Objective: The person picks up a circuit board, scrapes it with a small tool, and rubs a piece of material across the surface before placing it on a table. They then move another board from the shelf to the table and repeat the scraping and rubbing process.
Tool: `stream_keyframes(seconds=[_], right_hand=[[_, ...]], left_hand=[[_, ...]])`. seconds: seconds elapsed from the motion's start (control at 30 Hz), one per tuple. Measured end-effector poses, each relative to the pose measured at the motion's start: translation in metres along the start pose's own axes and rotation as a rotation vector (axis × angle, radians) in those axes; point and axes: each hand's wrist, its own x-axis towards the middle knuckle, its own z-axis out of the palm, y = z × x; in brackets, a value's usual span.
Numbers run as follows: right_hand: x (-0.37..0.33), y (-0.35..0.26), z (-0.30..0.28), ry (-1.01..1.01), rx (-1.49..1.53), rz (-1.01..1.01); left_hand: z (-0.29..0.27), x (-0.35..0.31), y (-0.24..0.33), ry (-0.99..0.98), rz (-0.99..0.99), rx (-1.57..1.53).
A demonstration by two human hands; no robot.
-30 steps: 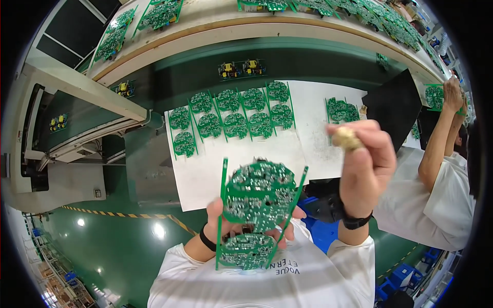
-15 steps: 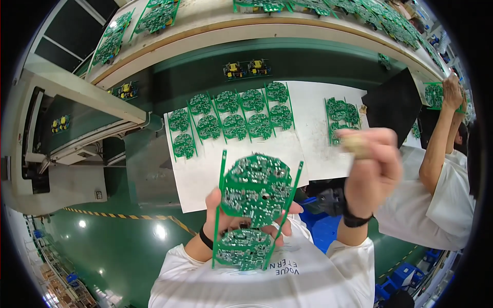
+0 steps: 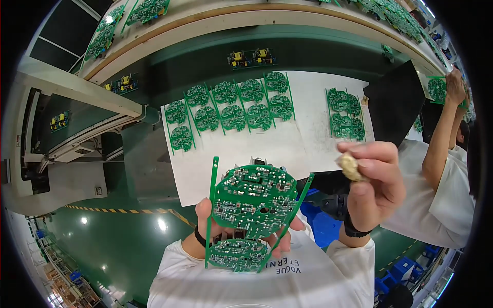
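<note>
My left hand (image 3: 204,211) grips a green circuit board panel (image 3: 255,197) from beneath, thumb at its left rail and fingertips showing by the right rail. The panel has two rounded boards between green rails, its soldered face toward me; taller parts stick out behind the upper edge. Most of the left palm is hidden under it. Up to the right, my right hand (image 3: 377,187) pinches a small pale-yellow crumpled lump (image 3: 350,167) between thumb and fingers, apart from the panel. What the lump is made of I cannot tell.
A row of similar panels (image 3: 233,118) lies on white sheeting (image 3: 231,164), with more boards (image 3: 346,113) to the right. Behind runs a dark green conveyor (image 3: 195,66) carrying boards with yellow parts (image 3: 251,58). A shelf edge (image 3: 246,26) spans above. At the right, a co-worker's arm (image 3: 439,138) reaches up.
The panel in my left hand has tilted and come slightly closer, its soldered face showing more sharply. My right hand has shifted a little lower, still pinching the lump.
</note>
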Motion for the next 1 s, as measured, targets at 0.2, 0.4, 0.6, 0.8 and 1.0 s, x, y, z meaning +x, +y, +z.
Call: stream_keyframes(seconds=[0.2, 0.4, 0.6, 0.8, 1.0], right_hand=[[0.022, -0.005, 0.019, -0.152, -0.043, -0.002], [0.023, -0.006, 0.029, -0.349, -0.049, 0.187], [0.033, 0.013, 0.024, -0.451, 0.396, 0.502], [0.031, 0.029, -0.001, 0.362, 0.651, 0.292], [-0.021, -0.005, 0.028, -0.296, -0.016, 0.138]], left_hand=[[0.003, 0.001, -0.001, 0.062, 0.002, 0.074], [0.001, -0.001, 0.001, 0.015, -0.056, 0.18], [0.004, -0.001, -0.001, -0.054, -0.068, 0.165], [-0.006, 0.014, 0.023, 0.1, 0.132, 0.018], [-0.015, 0.04, 0.061, 0.218, 0.438, -0.02]])
